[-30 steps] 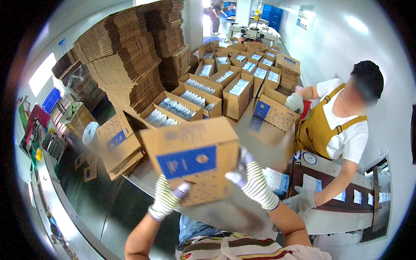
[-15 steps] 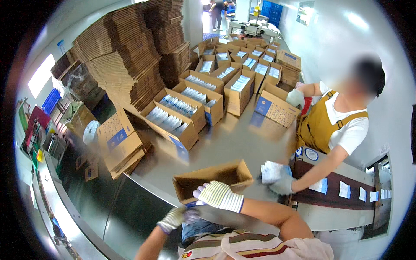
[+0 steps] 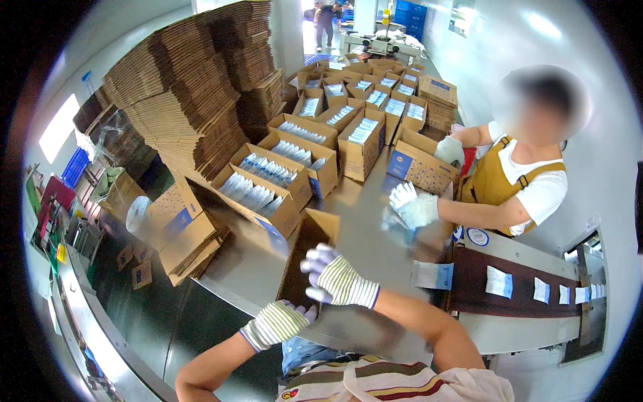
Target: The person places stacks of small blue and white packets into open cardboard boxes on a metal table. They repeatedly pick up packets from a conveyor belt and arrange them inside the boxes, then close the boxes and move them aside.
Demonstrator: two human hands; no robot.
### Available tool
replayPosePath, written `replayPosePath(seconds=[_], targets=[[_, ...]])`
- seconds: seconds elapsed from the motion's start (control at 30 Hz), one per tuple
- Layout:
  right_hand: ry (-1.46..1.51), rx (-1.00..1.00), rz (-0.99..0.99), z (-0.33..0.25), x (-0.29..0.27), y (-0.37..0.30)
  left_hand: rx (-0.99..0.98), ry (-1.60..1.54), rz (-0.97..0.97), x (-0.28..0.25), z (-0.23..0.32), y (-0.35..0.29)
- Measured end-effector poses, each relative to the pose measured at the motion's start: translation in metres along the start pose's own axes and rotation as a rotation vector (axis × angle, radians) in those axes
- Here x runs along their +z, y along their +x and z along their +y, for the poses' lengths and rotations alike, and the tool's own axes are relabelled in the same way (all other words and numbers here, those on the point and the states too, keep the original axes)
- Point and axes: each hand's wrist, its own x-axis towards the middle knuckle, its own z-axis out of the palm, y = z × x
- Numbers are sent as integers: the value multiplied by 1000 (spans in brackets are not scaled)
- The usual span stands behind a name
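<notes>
An open, bare-looking cardboard box stands on the metal table with its long side pointing away from me. My left hand, in a striped glove, is closed on the box's near edge. Over the box's right side is my right hand, in a matching glove, its fingers bent and apart; it covers part of the opening. A co-worker's gloved hand hangs over blurred pale packets on the table. The co-worker's other hand rests at another cardboard box.
Filled cartons stand beyond my box, with more behind. Flattened cardboard stacks rise at the back left; folded cartons lie at the table's left edge. At right, a conveyor carries white-and-blue packets. The co-worker stands beside it.
The box has turned from lying crosswise to pointing away from me. My left hand has come up onto its near edge. The co-worker's lower hand has moved up from the conveyor's end.
</notes>
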Motion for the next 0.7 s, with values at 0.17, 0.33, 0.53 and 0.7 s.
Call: replayPosePath(seconds=[0.17,0.33,0.53,0.7], targets=[[474,592,348,-12,31,-26,-255,45,47,9,18,25],[455,568,358,-15,19,-14,-387,-51,-17,7,17,21],[439,605,397,-7,25,-22,-425,-124,128,17,21,33],[462,611,403,-1,32,-26,-421,-113,140,18,22,38]])
